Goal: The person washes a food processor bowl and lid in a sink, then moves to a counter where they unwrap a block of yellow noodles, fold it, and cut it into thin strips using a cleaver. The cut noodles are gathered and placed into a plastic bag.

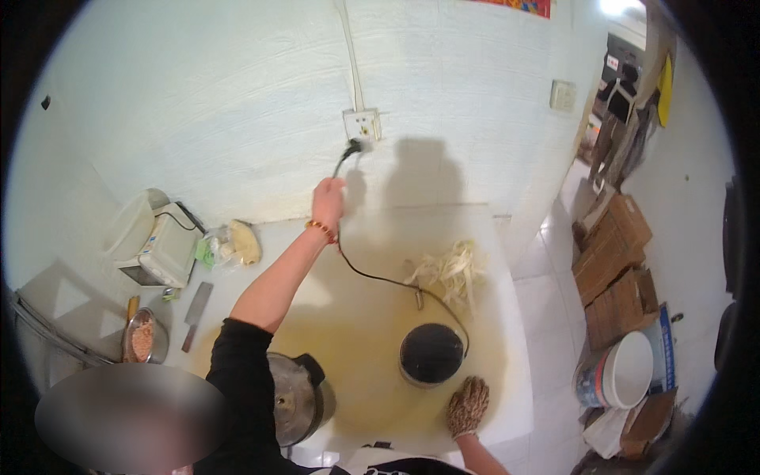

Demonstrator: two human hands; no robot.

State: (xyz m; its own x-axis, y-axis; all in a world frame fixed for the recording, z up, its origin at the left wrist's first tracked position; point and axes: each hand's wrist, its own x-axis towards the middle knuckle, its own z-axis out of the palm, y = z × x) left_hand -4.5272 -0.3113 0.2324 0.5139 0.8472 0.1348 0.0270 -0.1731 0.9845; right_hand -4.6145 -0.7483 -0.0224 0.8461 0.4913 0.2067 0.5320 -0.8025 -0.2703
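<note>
My bare left hand (328,199), with a beaded bracelet at the wrist, grips a black power cord (380,276) near the wall. Above the fingers, the cord's plug (354,146) is at the lower edge of a wall socket (361,124); whether it touches the socket I cannot tell. The cord runs down to a round appliance with a black top (431,352) on the white table (516,380). Beside that appliance my right hand (468,405), in a brown patterned glove, lies flat on the tabletop, holding nothing.
A lidded metal pot (295,401) stands below my left arm. Pale peelings (454,270) lie by a peeler (420,298). Leftward are a cleaver (199,312), a bowl of minced food (142,338) and a white machine (163,246). Cardboard boxes (614,255) and a bucket (626,371) line the right wall.
</note>
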